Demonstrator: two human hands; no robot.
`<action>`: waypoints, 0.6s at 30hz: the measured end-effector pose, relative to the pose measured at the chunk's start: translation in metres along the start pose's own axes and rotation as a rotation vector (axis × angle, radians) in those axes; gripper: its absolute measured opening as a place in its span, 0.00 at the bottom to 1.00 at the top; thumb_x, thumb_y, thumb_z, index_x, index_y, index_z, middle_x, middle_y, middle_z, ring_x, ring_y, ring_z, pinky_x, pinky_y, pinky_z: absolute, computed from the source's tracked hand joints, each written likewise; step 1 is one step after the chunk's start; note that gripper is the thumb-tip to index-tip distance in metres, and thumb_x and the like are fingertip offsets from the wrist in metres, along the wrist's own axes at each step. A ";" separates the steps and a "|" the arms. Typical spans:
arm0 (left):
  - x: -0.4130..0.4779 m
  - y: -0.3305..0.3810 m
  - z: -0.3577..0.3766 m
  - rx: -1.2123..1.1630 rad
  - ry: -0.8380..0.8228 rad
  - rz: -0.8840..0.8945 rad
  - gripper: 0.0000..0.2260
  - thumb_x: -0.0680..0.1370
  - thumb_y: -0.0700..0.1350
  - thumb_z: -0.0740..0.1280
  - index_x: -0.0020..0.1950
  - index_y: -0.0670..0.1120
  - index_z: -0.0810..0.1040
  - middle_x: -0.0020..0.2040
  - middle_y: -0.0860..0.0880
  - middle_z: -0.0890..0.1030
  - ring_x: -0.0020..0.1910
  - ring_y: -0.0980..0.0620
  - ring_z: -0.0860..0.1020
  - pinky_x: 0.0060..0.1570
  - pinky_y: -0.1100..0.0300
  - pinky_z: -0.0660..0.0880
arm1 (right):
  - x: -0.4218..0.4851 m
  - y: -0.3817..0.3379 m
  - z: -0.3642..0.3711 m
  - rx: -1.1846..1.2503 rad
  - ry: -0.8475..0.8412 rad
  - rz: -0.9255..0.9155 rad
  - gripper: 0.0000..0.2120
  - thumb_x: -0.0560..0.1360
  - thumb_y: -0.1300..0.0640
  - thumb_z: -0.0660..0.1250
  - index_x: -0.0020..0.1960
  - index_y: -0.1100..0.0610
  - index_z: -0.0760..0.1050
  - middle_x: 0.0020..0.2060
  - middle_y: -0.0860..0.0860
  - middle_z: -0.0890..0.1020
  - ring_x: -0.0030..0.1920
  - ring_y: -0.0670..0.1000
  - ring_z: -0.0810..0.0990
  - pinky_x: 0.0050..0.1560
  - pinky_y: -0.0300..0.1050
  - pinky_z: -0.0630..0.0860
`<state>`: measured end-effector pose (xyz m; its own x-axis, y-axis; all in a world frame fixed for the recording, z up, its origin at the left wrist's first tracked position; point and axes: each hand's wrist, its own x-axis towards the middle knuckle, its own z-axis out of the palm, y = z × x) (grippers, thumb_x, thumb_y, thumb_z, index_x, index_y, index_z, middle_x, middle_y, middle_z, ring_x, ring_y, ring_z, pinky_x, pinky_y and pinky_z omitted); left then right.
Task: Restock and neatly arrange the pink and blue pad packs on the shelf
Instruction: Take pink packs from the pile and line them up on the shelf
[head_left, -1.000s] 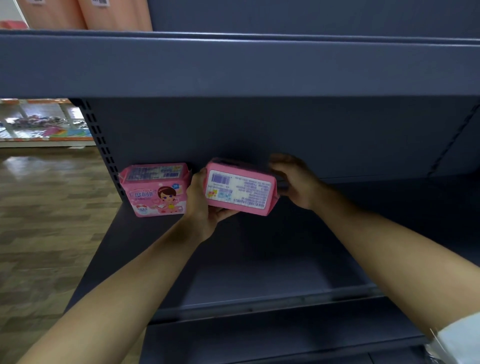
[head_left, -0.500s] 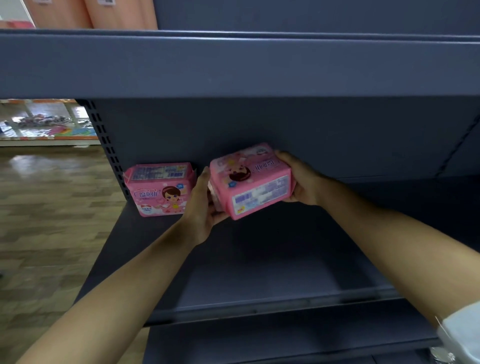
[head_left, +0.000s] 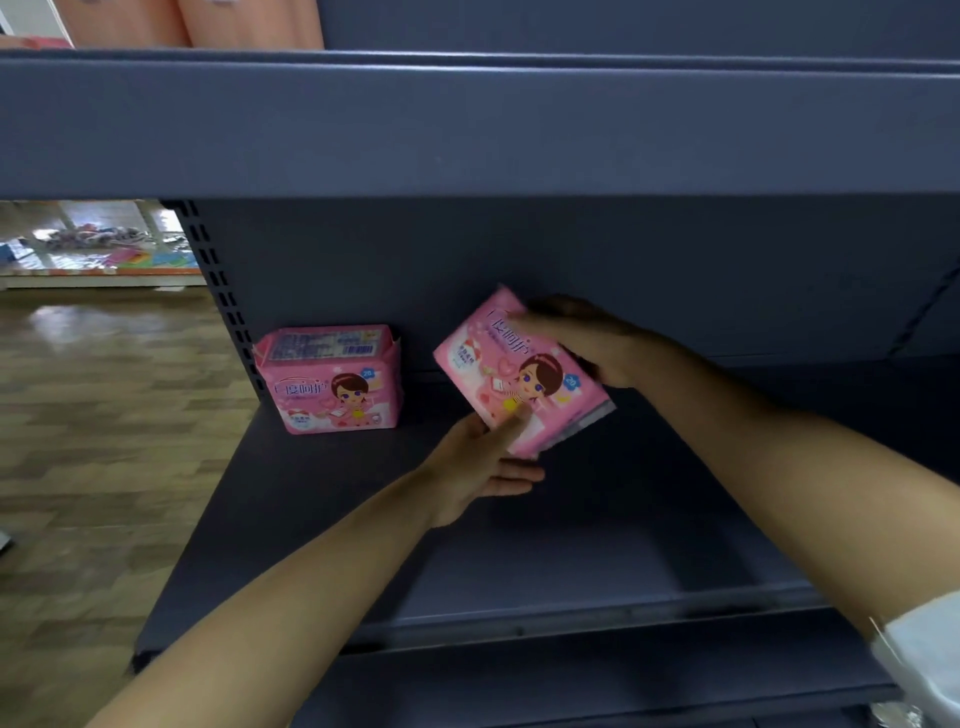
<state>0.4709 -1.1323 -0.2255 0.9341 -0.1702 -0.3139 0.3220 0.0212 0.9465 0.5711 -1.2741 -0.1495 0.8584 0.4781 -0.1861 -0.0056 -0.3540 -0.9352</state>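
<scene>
1. Dark grey shelf (head_left: 571, 561) fills most of the view. The standing pink pack (head_left: 332, 379) sits on its board, close to the back wall.
2. Just to the right of the standing pink pack, with a gap between them, the held pink pack (head_left: 514, 374) is up in the air. It is tilted, and the picture of a girl faces out.
3. The right hand (head_left: 587, 343) grips the held pink pack on the side far from the standing pink pack. Its fingers curl over the top edge.
4. The left hand (head_left: 478, 467) is lower than the standing pink pack and to its right. Its thumb lies on the bottom front of the held pink pack. Its fingers are stretched out flat below; I cannot tell if they touch.
5. Right beside the standing pink pack, on its left, is a post with holes (head_left: 218, 291).
6. Above the standing pink pack is a top shelf (head_left: 467, 119).
7. Far left of the standing pink pack is a shiny wood floor (head_left: 93, 415).
</scene>
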 end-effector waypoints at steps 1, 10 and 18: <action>0.001 0.000 0.002 0.009 0.015 0.000 0.20 0.78 0.56 0.63 0.64 0.45 0.73 0.54 0.41 0.82 0.48 0.45 0.84 0.49 0.52 0.81 | -0.001 -0.002 0.001 -0.056 -0.057 0.001 0.19 0.71 0.54 0.73 0.60 0.54 0.74 0.49 0.55 0.84 0.48 0.56 0.84 0.47 0.51 0.82; -0.005 0.015 -0.003 0.471 0.110 -0.242 0.19 0.80 0.56 0.61 0.53 0.40 0.79 0.44 0.44 0.84 0.42 0.50 0.83 0.43 0.59 0.81 | 0.007 -0.008 0.017 -0.647 -0.128 -0.213 0.46 0.64 0.60 0.78 0.74 0.43 0.59 0.58 0.43 0.75 0.48 0.43 0.79 0.42 0.38 0.79; 0.001 0.022 -0.057 1.185 0.750 0.963 0.11 0.69 0.47 0.70 0.46 0.43 0.76 0.48 0.46 0.76 0.47 0.47 0.72 0.41 0.57 0.72 | 0.022 0.002 0.034 -0.778 -0.190 -0.303 0.47 0.62 0.59 0.80 0.75 0.47 0.59 0.66 0.43 0.70 0.61 0.45 0.73 0.58 0.43 0.74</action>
<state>0.4880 -1.0758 -0.2097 0.6815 -0.0601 0.7293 -0.3217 -0.9198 0.2248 0.5728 -1.2371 -0.1654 0.6654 0.7429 -0.0736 0.6232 -0.6070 -0.4931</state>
